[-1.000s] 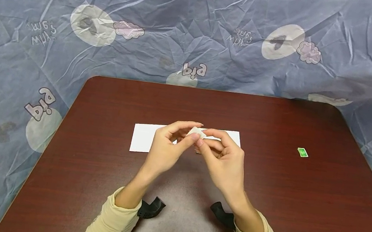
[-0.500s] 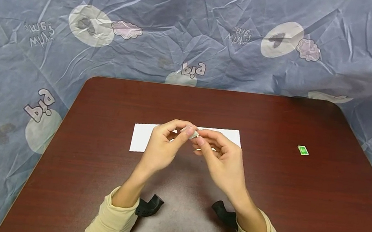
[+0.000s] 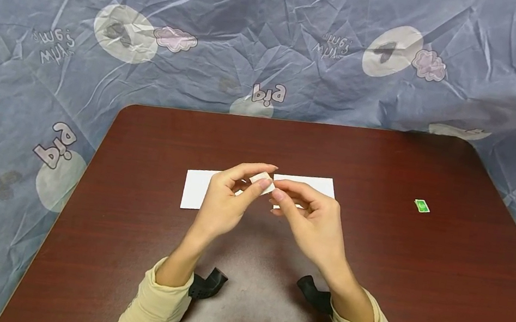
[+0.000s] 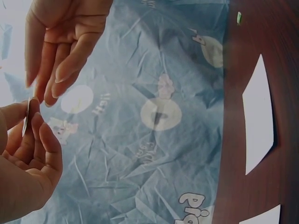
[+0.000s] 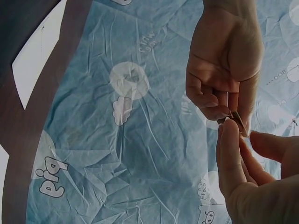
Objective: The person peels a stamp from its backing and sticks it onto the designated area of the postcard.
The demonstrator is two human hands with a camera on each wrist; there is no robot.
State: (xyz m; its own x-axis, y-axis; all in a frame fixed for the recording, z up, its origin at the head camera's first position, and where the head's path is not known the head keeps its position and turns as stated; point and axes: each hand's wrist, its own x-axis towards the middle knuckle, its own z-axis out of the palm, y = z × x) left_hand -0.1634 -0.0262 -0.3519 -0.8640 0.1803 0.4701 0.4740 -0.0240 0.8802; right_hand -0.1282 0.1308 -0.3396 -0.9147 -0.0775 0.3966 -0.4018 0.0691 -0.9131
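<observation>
My left hand point(image 3: 225, 197) pinches a small, thin white paper square point(image 3: 263, 182) between thumb and fingers, above the table. My right hand point(image 3: 314, 221) is at its right corner, with thumb and forefinger close to the edge. In the left wrist view the square point(image 4: 26, 119) is seen edge-on, and the right hand's fingertips point(image 4: 48, 101) are right beside its upper end, with thumb and fingers apart. The right wrist view shows the fingertips of both hands meeting around the dark, backlit piece point(image 5: 239, 120). Whether the right fingers touch it is hard to tell.
Two white sheets point(image 3: 196, 190) lie on the dark red-brown table point(image 3: 142, 244) behind the hands, partly covered by them. A small green-and-white, stamp-like piece point(image 3: 422, 206) lies far to the right. Beyond the table's back edge hangs a wrinkled blue printed cloth point(image 3: 237, 26).
The white square has shifted slightly left and turned, so its flat white face shows more. The left forefinger has lifted and straightened. The right thumb and forefinger have eased slightly off it.
</observation>
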